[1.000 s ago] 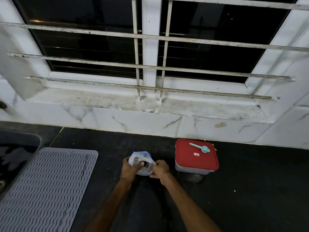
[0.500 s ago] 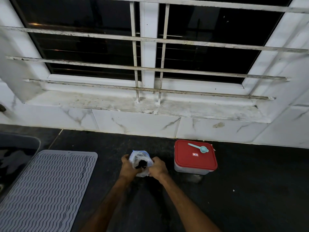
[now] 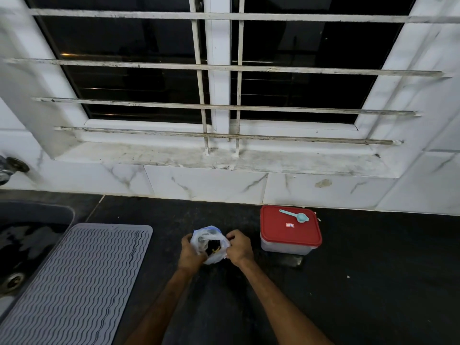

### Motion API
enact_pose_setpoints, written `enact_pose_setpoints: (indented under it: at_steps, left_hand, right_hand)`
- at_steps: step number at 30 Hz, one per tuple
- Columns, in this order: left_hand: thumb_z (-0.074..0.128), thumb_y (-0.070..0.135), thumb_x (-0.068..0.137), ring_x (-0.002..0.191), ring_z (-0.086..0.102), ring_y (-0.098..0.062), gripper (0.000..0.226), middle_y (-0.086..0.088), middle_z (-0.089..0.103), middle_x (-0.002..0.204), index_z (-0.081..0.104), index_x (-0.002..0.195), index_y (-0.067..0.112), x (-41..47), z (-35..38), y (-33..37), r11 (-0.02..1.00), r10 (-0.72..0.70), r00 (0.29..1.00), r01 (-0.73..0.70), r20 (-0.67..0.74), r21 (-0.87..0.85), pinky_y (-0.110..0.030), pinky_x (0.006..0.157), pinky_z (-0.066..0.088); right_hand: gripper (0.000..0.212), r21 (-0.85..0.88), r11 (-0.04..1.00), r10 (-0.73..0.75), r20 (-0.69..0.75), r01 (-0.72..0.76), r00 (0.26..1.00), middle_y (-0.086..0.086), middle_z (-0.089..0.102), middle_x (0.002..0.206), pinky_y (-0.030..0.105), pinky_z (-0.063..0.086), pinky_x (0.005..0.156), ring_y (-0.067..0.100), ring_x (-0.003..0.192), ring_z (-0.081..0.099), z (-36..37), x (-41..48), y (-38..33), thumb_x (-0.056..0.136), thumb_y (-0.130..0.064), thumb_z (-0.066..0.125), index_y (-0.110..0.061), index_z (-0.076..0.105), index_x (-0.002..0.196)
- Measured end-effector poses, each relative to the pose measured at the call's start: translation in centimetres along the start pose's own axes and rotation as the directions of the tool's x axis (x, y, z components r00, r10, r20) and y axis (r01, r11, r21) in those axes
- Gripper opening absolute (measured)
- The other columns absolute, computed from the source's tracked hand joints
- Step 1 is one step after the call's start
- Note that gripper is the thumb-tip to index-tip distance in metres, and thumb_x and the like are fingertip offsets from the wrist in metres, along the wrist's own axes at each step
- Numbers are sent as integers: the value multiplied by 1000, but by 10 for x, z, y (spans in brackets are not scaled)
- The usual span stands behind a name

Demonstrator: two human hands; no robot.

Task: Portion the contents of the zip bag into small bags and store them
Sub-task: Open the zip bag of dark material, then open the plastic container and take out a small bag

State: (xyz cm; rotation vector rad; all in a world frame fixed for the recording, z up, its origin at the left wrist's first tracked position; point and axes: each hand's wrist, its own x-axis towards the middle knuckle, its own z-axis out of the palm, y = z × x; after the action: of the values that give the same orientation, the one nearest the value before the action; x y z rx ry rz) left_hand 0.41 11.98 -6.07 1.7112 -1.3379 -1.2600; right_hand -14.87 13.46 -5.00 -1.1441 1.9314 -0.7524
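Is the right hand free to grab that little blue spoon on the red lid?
Not right now, probably: the right hand grips the bag. Nothing blocks the spoon on the red lid, though.

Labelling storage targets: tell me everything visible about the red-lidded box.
The red-lidded box is a squarish, rounded-corner tub with a translucent, plastic-looking body and a red lid, shut, carrying a small label. It stands upright on the dark counter, close to the tiled wall, right of the right hand, which does not touch it. A light blue scoop lies on the lid. Contents cannot be made out.
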Motion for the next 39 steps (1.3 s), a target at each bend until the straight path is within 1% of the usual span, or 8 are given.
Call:
enact_pose_setpoints:
  at_steps: [7,11,17,24,28,32,35,39]
  left_hand:
    - [72,2,84,126,50,-36,79,-24,43,142,24,146,0,-8,-9,-5,996,-45,998,48,37,-75,-46,101,46]
    - [76,20,85,145,27,-31,90,-16,25,157,18,152,6,-9,-21,10,988,151,989,-150,-1,27,-43,117,29]
    - [69,23,90,148,18,-28,83,-16,19,160,19,153,4,-2,-18,50,822,439,886,-464,152,330,-41,121,21]
    - [67,14,91,124,49,-20,57,-12,50,138,41,141,4,-11,42,79,900,362,909,-398,206,176,-25,99,40]
    - [67,15,92,113,61,-28,44,-13,61,121,50,130,3,-16,83,78,958,210,954,-244,213,148,-32,93,46]
    - [61,25,96,96,64,-29,26,-11,64,110,56,115,7,-20,116,75,993,67,964,-90,259,78,-44,84,54]
    - [59,22,98,64,58,-21,26,-13,62,89,52,112,1,-25,135,72,1000,1,956,-2,292,4,-37,58,52]
    - [62,23,96,53,54,-18,33,-14,59,79,50,114,-2,-26,148,63,993,-68,965,90,254,-77,-28,44,45]
  right_hand:
    - [44,-112,994,19,116,-6,993,13,62,122,30,53,82,25,106,63,-10,-4,-1,87,-12,67,-9,52,128]
    - [49,-136,989,-49,129,66,990,10,61,122,29,49,79,23,104,62,-26,-3,-11,87,-24,70,-9,50,130]
    - [23,-125,960,-261,-66,251,963,8,69,105,28,50,80,20,93,65,-83,8,-37,90,-16,67,-8,62,110]
    - [30,-337,903,-375,-313,267,873,19,63,115,39,45,94,36,110,57,-159,31,5,86,-3,62,-2,62,116]
    - [41,-441,886,-270,-238,144,933,19,60,123,39,43,100,36,116,55,-190,34,44,88,-10,61,-3,56,128]
    - [49,-405,882,-302,-92,241,949,14,58,134,32,36,106,31,125,52,-198,26,65,88,-8,64,-8,53,136]
    - [41,-393,877,-342,-109,276,933,12,63,128,31,39,102,29,120,57,-195,22,73,89,-4,59,-9,61,130]
    - [35,-360,884,-364,-134,297,922,12,69,116,28,46,91,29,108,64,-183,18,84,89,-2,56,-9,67,122]
